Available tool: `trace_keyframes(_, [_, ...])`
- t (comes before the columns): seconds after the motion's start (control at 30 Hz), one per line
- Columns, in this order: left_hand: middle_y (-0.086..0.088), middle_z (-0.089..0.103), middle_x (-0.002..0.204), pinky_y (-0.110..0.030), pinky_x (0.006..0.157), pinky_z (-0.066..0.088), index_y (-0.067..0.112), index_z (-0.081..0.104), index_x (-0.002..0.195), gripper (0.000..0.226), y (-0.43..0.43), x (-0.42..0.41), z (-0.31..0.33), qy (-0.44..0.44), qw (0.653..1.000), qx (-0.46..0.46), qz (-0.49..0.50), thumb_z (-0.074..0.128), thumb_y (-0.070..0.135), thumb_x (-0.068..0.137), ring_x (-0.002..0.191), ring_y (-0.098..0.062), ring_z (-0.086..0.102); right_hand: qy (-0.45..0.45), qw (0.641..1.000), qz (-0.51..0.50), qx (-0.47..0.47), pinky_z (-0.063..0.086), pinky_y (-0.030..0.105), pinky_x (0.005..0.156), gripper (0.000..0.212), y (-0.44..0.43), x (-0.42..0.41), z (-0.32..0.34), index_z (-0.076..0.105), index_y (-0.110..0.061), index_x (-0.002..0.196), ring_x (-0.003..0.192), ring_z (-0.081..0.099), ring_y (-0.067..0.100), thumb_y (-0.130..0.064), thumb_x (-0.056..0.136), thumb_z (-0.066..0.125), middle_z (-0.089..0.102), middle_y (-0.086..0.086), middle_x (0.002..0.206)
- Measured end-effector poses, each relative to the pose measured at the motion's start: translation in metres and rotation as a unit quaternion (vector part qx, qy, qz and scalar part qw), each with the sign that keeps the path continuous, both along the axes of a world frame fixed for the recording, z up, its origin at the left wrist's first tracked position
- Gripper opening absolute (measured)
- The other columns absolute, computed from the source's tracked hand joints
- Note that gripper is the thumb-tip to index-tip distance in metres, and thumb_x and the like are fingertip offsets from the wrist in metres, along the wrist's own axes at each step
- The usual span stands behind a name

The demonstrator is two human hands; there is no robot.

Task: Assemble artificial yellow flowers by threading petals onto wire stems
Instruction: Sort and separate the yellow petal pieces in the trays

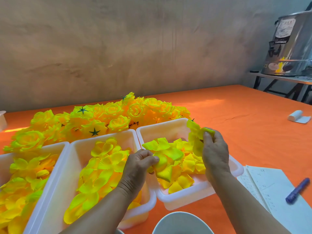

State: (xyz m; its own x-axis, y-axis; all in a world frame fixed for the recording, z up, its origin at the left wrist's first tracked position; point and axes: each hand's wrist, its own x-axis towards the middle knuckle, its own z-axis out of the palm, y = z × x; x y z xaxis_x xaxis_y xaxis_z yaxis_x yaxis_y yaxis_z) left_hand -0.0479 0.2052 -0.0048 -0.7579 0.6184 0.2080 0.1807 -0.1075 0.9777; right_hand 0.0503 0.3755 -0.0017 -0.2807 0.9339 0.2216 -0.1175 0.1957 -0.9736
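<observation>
Three white plastic bins hold loose yellow fabric petals: the left bin (55, 159), the middle bin (135, 134) and the right bin (168, 124). My left hand (140, 163) pinches a petal piece (163, 168) over the right bin. My right hand (214, 149) holds a partly built yellow flower (195, 134) above the same bin's right side. No wire stem is plainly visible. Behind the bins lies a pile of finished yellow flowers (108, 115) with green star-shaped calyxes.
An orange cloth (236, 115) covers the table. A sheet of paper (273, 188) with a blue marker (298, 190) lies at the right. A white bowl rim (181, 217) sits at the near edge. A white roll (298, 116) lies far right; a steel urn (290, 44) stands beyond.
</observation>
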Motion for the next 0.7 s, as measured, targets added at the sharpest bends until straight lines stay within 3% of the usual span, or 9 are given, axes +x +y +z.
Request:
trace_keyframes(0.07, [0.0, 0.044, 0.055, -0.02, 0.048, 0.04, 0.01, 0.053, 0.051, 0.017, 0.0, 0.0, -0.001, -0.001, 1.0, 0.006, 0.0, 0.062, 0.021, 0.061, 0.047, -0.01, 0.043, -0.11, 0.99, 0.087, 0.035, 0.045, 0.039, 0.098, 0.039, -0.003, -0.003, -0.003, 0.056, -0.035, 0.126, 0.107, 0.058, 0.015, -0.05, 0.09, 0.051, 0.063, -0.002, 0.122])
trace_keyframes(0.13, [0.002, 0.046, 0.054, -0.02, 0.048, 0.041, 0.01, 0.054, 0.052, 0.02, 0.001, -0.001, -0.002, 0.004, 1.0, 0.004, 0.003, 0.064, 0.023, 0.063, 0.046, -0.009, 0.044, -0.165, 0.977, 0.124, 0.048, 0.038, 0.038, 0.106, 0.053, -0.007, -0.003, 0.0, 0.047, -0.029, 0.138, 0.12, 0.051, 0.012, -0.054, 0.092, 0.05, 0.053, -0.002, 0.137])
trace_keyframes(0.2, [0.002, 0.048, 0.055, -0.02, 0.05, 0.042, 0.011, 0.056, 0.053, 0.022, 0.001, 0.0, -0.003, 0.017, 1.0, -0.006, 0.011, 0.065, 0.027, 0.065, 0.046, -0.009, 0.046, -0.161, 0.971, 0.146, 0.099, 0.037, 0.037, 0.108, 0.051, -0.017, 0.003, 0.008, 0.052, -0.033, 0.133, 0.123, 0.05, 0.011, -0.056, 0.088, 0.055, 0.053, -0.007, 0.137])
trace_keyframes(0.27, [0.002, 0.051, 0.06, -0.02, 0.052, 0.044, 0.014, 0.059, 0.055, 0.023, 0.002, 0.001, -0.003, 0.03, 0.999, -0.014, 0.017, 0.066, 0.031, 0.067, 0.049, -0.008, 0.049, -0.143, 0.952, 0.187, 0.193, 0.037, 0.027, 0.104, 0.043, -0.027, 0.011, 0.015, 0.059, -0.039, 0.12, 0.118, 0.051, 0.006, -0.05, 0.079, 0.056, 0.058, -0.016, 0.126])
trace_keyframes(0.37, [0.002, 0.054, 0.066, -0.019, 0.058, 0.045, 0.02, 0.062, 0.056, 0.027, 0.002, 0.001, -0.005, 0.061, 0.997, -0.039, 0.027, 0.066, 0.037, 0.077, 0.055, -0.008, 0.052, -0.206, 0.883, 0.289, 0.308, 0.029, 0.008, 0.097, 0.045, -0.042, 0.016, 0.016, 0.055, -0.046, 0.116, 0.115, 0.045, -0.002, -0.05, 0.071, 0.058, 0.055, -0.026, 0.117])
trace_keyframes(0.43, [0.001, 0.054, 0.072, -0.029, 0.067, 0.048, 0.023, 0.066, 0.06, 0.031, 0.002, -0.001, -0.008, 0.099, 0.992, -0.069, 0.037, 0.066, 0.03, 0.09, 0.065, -0.013, 0.055, -0.263, 0.84, 0.309, 0.36, 0.026, 0.004, 0.093, 0.046, -0.044, 0.013, 0.013, 0.059, -0.041, 0.12, 0.115, 0.044, 0.0, -0.046, 0.074, 0.065, 0.058, -0.02, 0.117])
trace_keyframes(0.47, [-0.001, 0.054, 0.075, -0.034, 0.069, 0.049, 0.023, 0.068, 0.064, 0.029, 0.002, 0.0, -0.008, 0.107, 0.99, -0.081, 0.038, 0.064, 0.026, 0.093, 0.068, -0.015, 0.056, -0.271, 0.837, 0.3, 0.37, 0.026, 0.003, 0.092, 0.043, -0.043, 0.012, 0.011, 0.062, -0.039, 0.118, 0.115, 0.046, 0.002, -0.04, 0.077, 0.071, 0.061, -0.017, 0.117])
trace_keyframes(0.6, [-0.002, 0.056, 0.083, -0.023, 0.062, 0.05, 0.027, 0.074, 0.07, 0.02, -0.001, 0.004, -0.004, 0.074, 0.995, -0.069, 0.012, 0.068, 0.023, 0.088, 0.067, -0.004, 0.058, -0.212, 0.896, 0.22, 0.323, 0.04, 0.017, 0.093, 0.02, -0.039, 0.011, 0.007, 0.073, -0.034, 0.102, 0.105, 0.059, 0.006, -0.028, 0.083, 0.073, 0.07, -0.011, 0.104])
trace_keyframes(0.7, [-0.004, 0.057, 0.083, -0.016, 0.057, 0.047, 0.025, 0.075, 0.068, 0.016, -0.001, 0.007, 0.001, 0.047, 0.997, -0.057, 0.009, 0.059, 0.024, 0.067, 0.06, -0.003, 0.056, -0.146, 0.938, 0.057, 0.309, 0.042, 0.02, 0.085, 0.013, -0.037, 0.01, 0.006, 0.075, -0.025, 0.097, 0.095, 0.065, 0.016, -0.02, 0.087, 0.07, 0.073, -0.004, 0.097])
